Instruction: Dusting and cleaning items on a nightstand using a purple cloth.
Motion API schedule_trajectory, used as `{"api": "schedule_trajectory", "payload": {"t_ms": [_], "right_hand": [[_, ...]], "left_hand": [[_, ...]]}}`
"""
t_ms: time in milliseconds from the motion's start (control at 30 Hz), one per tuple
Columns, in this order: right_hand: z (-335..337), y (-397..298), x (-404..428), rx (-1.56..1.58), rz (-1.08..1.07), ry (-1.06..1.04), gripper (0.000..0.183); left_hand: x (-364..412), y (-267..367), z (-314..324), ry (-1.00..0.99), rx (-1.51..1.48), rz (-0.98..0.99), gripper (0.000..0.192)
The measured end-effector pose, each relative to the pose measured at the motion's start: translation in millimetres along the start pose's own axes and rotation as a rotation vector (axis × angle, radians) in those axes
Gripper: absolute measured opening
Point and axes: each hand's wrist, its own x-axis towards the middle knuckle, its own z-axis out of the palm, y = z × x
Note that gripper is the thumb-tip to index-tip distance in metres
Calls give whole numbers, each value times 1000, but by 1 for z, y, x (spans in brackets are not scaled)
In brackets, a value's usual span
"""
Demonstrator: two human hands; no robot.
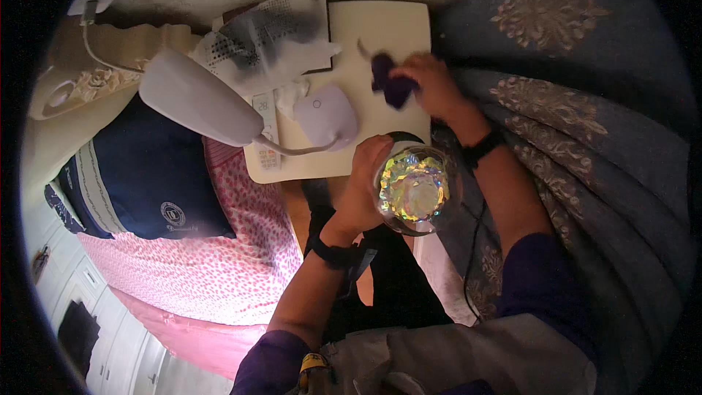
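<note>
My left hand grips a round clear vessel, possibly a lamp, lit by iridescent, faceted pieces inside. It is held just over the near right corner of the cream bedside table. A dark purple cloth is in the fingers of my right hand, low over the tabletop; both are blurred by motion. To the left of the cloth, the white base of a desk lamp rests on the table. Its flexible neck runs to a white lamp head that hangs over the left edge.
A patterned box or book under clear plastic lies at the back, with a white remote control nearer. Grey floral curtains hang at right. A bed with a navy pillow stands at left. A black cable runs down beside the curtain.
</note>
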Motion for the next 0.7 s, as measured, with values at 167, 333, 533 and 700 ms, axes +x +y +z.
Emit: {"api": "schedule_trajectory", "payload": {"t_ms": [167, 333, 533, 700], "right_hand": [[-9, -6, -16, 12, -14, -258, 38], [-6, 8, 57, -124, 136, 243, 37], [19, -23, 3, -75, 160, 94, 47], [25, -10, 5, -178, 24, -47, 47]], "left_hand": [[3, 11, 4, 1, 19, 72, 82], [7, 5, 9, 25, 202, 265, 80], [2, -10, 4, 119, 74, 212, 82], [4, -16, 2, 61, 75, 150, 81]]}}
